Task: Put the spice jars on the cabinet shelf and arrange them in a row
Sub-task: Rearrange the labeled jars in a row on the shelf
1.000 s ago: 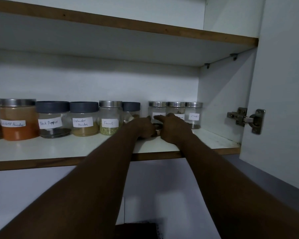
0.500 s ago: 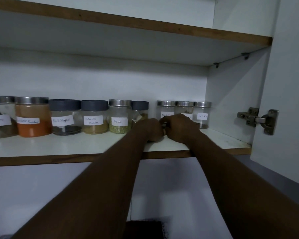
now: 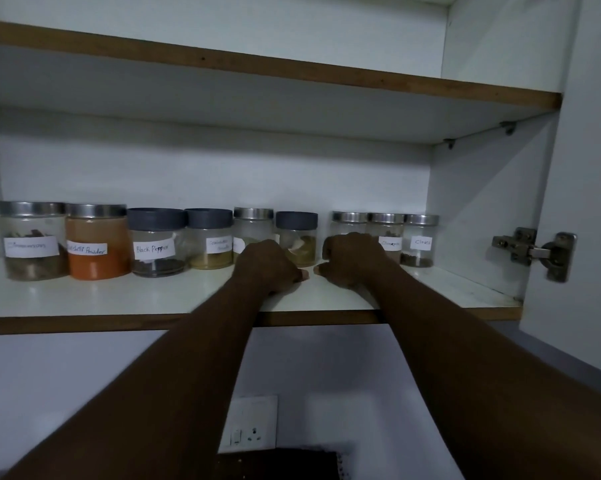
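Several labelled spice jars stand in a row at the back of the white cabinet shelf (image 3: pixel 119 296). From the left: a steel-lidded jar (image 3: pixel 32 240), an orange chilli powder jar (image 3: pixel 96 244), a black pepper jar (image 3: pixel 157 242), a coriander jar (image 3: pixel 211 240), a steel-lidded jar (image 3: pixel 254 221), a grey-lidded jar (image 3: pixel 297 237), then three small steel-lidded jars ending with cloves (image 3: pixel 420 240). My left hand (image 3: pixel 271 268) rests curled on the shelf in front of the fifth jar. My right hand (image 3: pixel 351 261) is curled in front of a small jar (image 3: pixel 349 220), hiding its lower part. A gap separates the two hands.
An upper shelf (image 3: pixel 257 71) hangs above the jars. The cabinet door (image 3: pixel 586 202) stands open at the right, with its hinge (image 3: pixel 534 251) on the side wall. A wall socket (image 3: pixel 250 424) and a dark object (image 3: pixel 278 462) lie below the shelf.
My two hands, pressed together in front of the small jars before, have parted. The left one slid left. More of the row's left end shows in view.
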The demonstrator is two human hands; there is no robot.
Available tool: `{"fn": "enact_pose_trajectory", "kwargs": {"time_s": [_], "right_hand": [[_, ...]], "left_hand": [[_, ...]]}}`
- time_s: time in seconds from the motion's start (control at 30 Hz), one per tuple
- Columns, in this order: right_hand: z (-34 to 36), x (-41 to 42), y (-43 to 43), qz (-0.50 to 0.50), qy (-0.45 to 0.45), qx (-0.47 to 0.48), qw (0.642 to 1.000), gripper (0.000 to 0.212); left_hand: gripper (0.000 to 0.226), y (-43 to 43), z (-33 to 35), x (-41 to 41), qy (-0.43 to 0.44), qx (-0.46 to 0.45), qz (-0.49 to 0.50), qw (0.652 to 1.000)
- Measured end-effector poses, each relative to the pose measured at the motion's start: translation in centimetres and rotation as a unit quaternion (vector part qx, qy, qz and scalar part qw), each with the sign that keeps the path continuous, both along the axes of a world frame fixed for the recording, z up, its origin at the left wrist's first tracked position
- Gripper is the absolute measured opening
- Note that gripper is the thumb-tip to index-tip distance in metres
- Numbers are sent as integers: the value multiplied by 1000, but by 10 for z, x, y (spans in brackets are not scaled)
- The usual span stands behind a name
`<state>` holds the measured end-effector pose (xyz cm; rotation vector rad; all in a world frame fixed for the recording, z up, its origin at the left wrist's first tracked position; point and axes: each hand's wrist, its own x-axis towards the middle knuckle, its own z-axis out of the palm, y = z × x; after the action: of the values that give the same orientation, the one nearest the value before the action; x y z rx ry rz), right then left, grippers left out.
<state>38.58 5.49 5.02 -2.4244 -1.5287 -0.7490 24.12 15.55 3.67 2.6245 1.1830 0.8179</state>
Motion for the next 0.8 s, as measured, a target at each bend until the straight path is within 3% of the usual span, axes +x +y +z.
{"fn": "enact_pose_trajectory", "kwargs": {"time_s": [0.2,0.33,0.63,0.8], "right_hand": [[-15,-8,21,67,91,87,990,67],[-14,-7,20,124,140,95,978,69],[-14,-9,20,149,174,96,969,79],[-17,-8,17,128,152,141,970,66]], "left_hand": [[55,6,7,3,-5,-91,-20,996],[45,9,14,8,-15,-163,-42,986],[45,8,9,6,-25,-136,-58,989],[35,9,8,7,-69,-150,-52,985]]}}
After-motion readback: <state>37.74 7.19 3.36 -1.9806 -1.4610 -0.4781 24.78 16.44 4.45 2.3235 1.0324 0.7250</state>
